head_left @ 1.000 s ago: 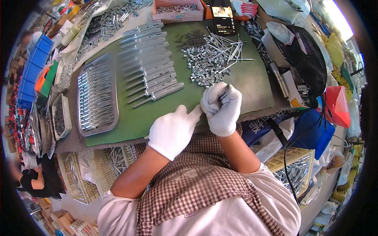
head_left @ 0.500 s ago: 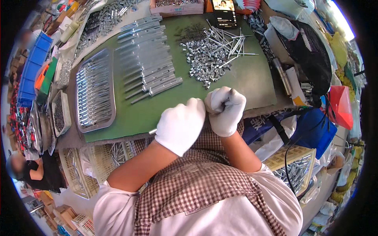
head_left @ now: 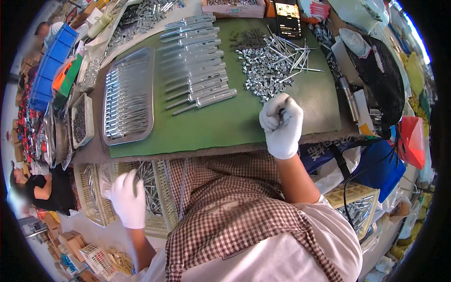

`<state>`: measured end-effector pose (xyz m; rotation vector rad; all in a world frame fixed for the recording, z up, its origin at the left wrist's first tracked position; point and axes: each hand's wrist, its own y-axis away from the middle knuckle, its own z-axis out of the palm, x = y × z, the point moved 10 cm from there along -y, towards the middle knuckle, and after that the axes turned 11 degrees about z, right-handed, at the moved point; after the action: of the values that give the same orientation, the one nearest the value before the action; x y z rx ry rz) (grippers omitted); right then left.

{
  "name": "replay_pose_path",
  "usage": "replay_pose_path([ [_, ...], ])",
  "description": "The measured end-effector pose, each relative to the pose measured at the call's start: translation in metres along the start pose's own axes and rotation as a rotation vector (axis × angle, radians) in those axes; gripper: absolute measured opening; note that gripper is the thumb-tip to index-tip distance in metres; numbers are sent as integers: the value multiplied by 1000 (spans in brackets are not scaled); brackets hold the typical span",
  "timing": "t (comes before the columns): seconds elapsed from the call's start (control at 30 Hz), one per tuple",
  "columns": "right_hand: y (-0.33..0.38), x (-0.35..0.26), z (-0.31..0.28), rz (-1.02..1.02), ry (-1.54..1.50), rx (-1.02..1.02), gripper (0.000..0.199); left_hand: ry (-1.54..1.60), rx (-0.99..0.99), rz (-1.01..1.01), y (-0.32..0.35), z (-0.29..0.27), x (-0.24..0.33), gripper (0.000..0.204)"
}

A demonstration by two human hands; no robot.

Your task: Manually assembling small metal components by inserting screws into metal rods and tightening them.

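My left hand (head_left: 128,201), in a white glove, is off the table at the lower left. Its fingers are spread, and no part shows in them; it is over the edge of a cream crate (head_left: 171,197) of metal rods (head_left: 149,185). My right hand (head_left: 283,127), gloved too, is closed at the front of the green mat (head_left: 211,134). The glove hides whatever is in its fingers. Just beyond it lies a heap of small metal fittings (head_left: 263,70), with thin metal pins (head_left: 296,58) on its right. Left of the heap, metal rods with thin shafts (head_left: 206,87) lie in a row.
A metal tray (head_left: 151,105) of thin-shafted parts lies at the mat's left. Beyond the heap are dark small parts (head_left: 249,38) and a phone (head_left: 288,21). A second crate (head_left: 375,211) stands at the right, near a blue bag (head_left: 383,162). Another person (head_left: 42,188) is at far left.
My left hand has come away from my right, swinging down and left off the table to the crate, its fingers opening. The short rod end at its wrist is no longer seen. My right hand stays closed.
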<state>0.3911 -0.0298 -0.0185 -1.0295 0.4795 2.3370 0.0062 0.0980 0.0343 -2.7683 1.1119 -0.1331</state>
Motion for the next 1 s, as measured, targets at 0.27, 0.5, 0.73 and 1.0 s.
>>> replay_pose_path([
  [0.27, 0, 10, 12, 120, 332, 72, 24, 330, 290, 573, -153, 14, 179, 31],
  [0.5, 2, -1, 14, -11, 260, -11, 31, 301, 181, 601, -179, 36, 199, 21],
  [0.73, 16, 5, 14, 235, 570, 38, 30, 524, 44, 544, -166, 38, 160, 23],
  [1.0, 15, 2, 11, 266, 837, 29, 25, 396, 104, 803, -146, -1, 215, 31],
])
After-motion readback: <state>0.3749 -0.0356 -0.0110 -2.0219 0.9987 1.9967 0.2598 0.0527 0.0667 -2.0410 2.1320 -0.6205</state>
